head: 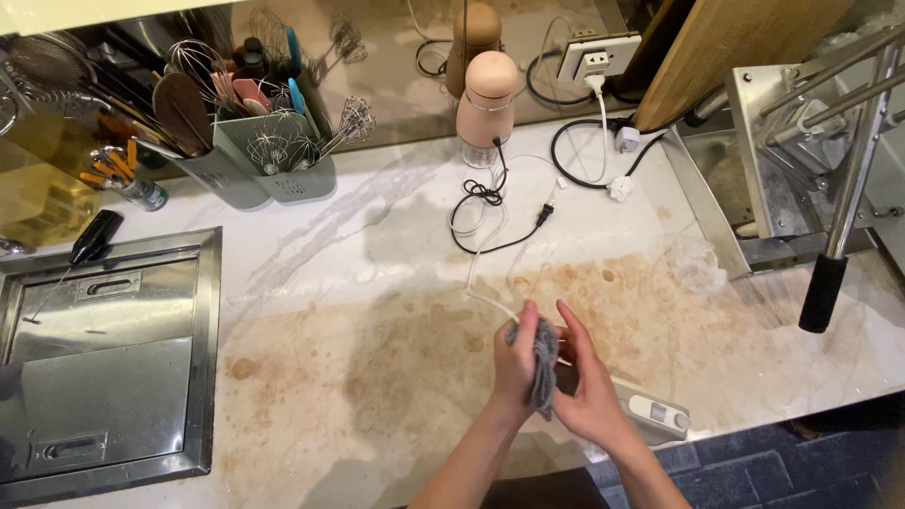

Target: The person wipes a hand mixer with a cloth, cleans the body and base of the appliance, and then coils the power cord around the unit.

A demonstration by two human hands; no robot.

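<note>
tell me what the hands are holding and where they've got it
Both hands, left and right, hold a grey cloth pressed between the palms, bunched around its middle.

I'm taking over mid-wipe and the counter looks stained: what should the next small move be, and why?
Probably lower the grey cloth, now bunched between the left hand and right hand, onto the white marble counter just ahead. Brown stains cover that stretch, and the cloth is held up off it. Steer clear of the white handheld device beside the right hand.
</note>
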